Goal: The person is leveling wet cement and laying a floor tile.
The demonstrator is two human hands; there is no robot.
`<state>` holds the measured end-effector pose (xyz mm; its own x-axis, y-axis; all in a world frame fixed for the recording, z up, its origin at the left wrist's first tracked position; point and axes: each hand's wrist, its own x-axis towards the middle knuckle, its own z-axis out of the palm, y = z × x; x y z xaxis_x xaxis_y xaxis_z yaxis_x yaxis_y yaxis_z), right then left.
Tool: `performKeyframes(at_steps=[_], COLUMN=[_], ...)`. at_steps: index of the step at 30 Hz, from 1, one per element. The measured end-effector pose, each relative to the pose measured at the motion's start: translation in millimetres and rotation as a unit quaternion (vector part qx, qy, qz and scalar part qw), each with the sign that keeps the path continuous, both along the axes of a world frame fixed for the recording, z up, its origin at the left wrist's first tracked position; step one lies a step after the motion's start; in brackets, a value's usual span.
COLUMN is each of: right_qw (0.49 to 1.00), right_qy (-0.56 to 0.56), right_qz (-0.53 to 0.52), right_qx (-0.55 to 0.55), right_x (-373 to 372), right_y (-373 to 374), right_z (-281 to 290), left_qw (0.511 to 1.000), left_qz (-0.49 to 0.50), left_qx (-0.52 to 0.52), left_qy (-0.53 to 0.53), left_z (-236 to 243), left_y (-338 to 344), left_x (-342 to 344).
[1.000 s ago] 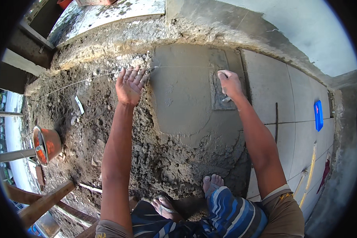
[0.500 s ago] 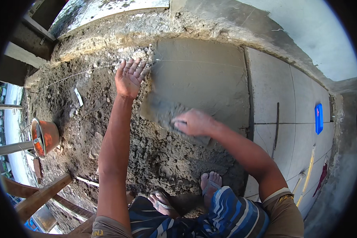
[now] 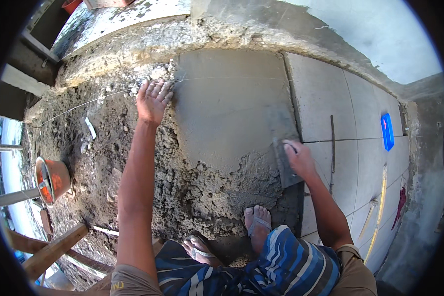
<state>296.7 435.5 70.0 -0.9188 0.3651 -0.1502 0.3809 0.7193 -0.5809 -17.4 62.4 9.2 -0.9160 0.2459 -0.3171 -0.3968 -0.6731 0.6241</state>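
A smooth bed of wet grey mortar (image 3: 227, 113) lies before me, its near edge rough and crumbly. My right hand (image 3: 300, 159) is closed round the handle of a long flat plastering trowel (image 3: 283, 166). The trowel's blade rests on the right side of the mortar, beside the tile edge, with its far end smeared by motion. To the left of the bed, my left hand (image 3: 153, 102) is raised palm up with fingers spread, holding nothing. It is close to a thin string line (image 3: 89, 102) that runs across the soil and over the mortar.
Large grey tiles (image 3: 323, 93) on the right carry a dark rod (image 3: 332, 153), a blue tray (image 3: 387, 132) and a yellow strip (image 3: 380, 207). On the left, an orange bucket (image 3: 56, 180) lies tilted on rough soil near wooden beams (image 3: 54, 251). A wall (image 3: 370, 44) borders the far side.
My right hand has swept the trowel rightward, from the mortar's near left edge to its right side by the tiles. My left hand stays open near the string. The view has shifted slightly.
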Motion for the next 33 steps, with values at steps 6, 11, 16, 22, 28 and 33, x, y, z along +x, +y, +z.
performKeyframes(at_steps=[6,11,16,22,28,33], right_qw=[0.995,0.965,0.933,0.895,0.938,0.959], right_qy=[0.038,-0.028,-0.07,-0.128,-0.067,-0.071], right_qz=[0.045,0.231,0.337,0.423,0.34,0.275], right_qx=[-0.082,-0.118,-0.108,-0.058,-0.03,0.01], right_x=[-38.0,-85.9,-82.3,-37.4,-82.9,-92.4], right_y=[-32.5,-109.1,-164.0,-185.4,-151.8,-113.1], right_z=[-10.4,-22.7,-21.0,1.6,-0.9,-13.7], left_qw=[1.0,0.999,0.999,0.999,1.0,1.0], left_qz=[0.012,0.013,0.012,0.007,-0.009,-0.016], left_qx=[-0.01,-0.03,-0.031,-0.033,-0.004,-0.012], left_qy=[-0.009,-0.007,-0.013,-0.017,-0.012,-0.015], left_z=[-3.2,-3.8,0.4,-1.0,-6.9,-15.4], left_y=[1.4,-1.8,-4.1,-2.7,-0.6,-1.3], left_x=[-5.1,-4.0,-1.7,-2.3,-7.2,-11.1])
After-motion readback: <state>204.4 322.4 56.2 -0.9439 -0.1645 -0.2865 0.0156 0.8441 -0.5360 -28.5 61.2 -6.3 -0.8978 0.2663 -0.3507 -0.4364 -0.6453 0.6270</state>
